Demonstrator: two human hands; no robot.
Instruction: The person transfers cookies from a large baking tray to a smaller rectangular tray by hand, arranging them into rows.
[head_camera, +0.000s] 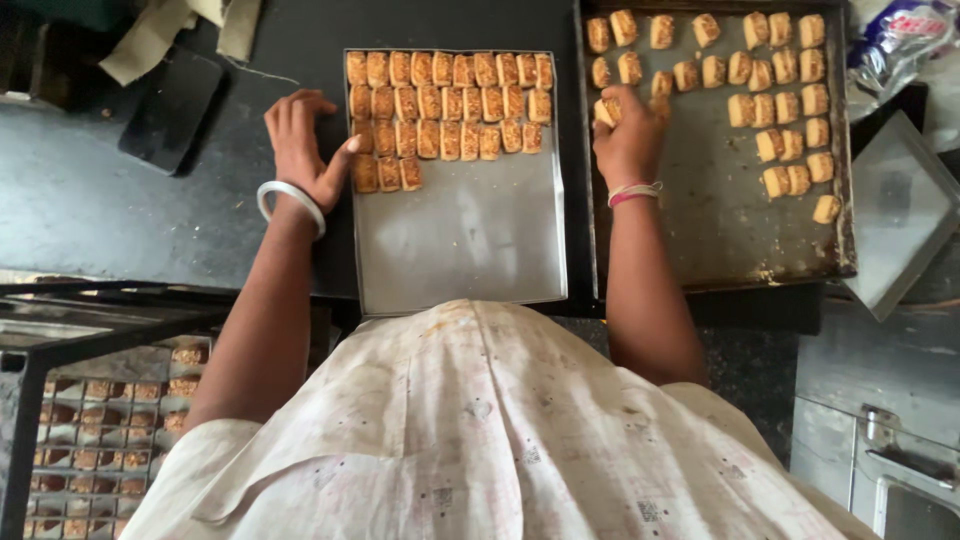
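A shiny metal tray (470, 240) lies in front of me with several golden-brown biscuits (450, 105) packed in neat rows across its far half. My left hand (305, 145), a white bangle on its wrist, rests at the tray's left edge with the thumb touching the nearest biscuits. To the right sits a dark baking tray (720, 230) with several loose biscuits (780, 110) scattered over it. My right hand (628, 135), thread bands on its wrist, is closed around a biscuit (606, 110) at the dark tray's left side.
A black counter (110, 200) carries both trays, a dark flat slab (170, 110) and cloth at the far left. An empty steel tray (900, 215) leans at the right beside a plastic packet (895, 45). A rack of biscuits (100, 440) stands lower left.
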